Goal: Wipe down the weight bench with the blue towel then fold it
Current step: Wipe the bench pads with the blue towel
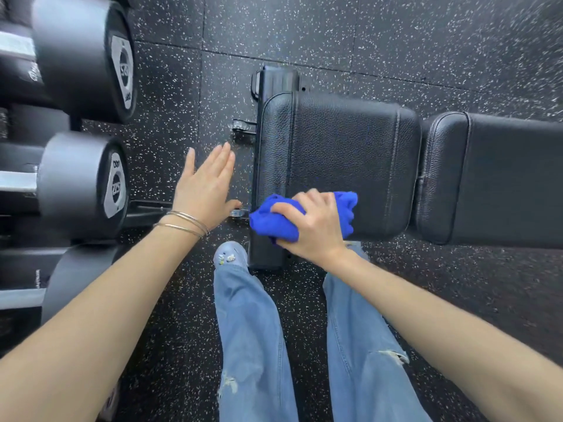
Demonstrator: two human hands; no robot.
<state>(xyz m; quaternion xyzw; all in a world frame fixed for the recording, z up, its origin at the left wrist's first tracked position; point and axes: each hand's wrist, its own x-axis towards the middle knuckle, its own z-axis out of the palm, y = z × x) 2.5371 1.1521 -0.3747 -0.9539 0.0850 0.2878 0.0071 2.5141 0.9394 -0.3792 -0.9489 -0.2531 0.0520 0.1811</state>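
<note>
Two bare forearms reach out over legs in pale blue jeans [253,336]. The right hand [316,226] grips a bunched blue towel [274,220], fingers curled tight around it, pressing it onto the near corner of the black weight bench [344,147]. The left hand [204,187] hovers flat, fingers spread and empty, above the speckled floor [170,95] beside the dumbbells [82,181].

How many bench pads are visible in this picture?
2. The seat pad is in the middle, under the towel in the right hand. The back pad is at right, cut off by the frame.
</note>
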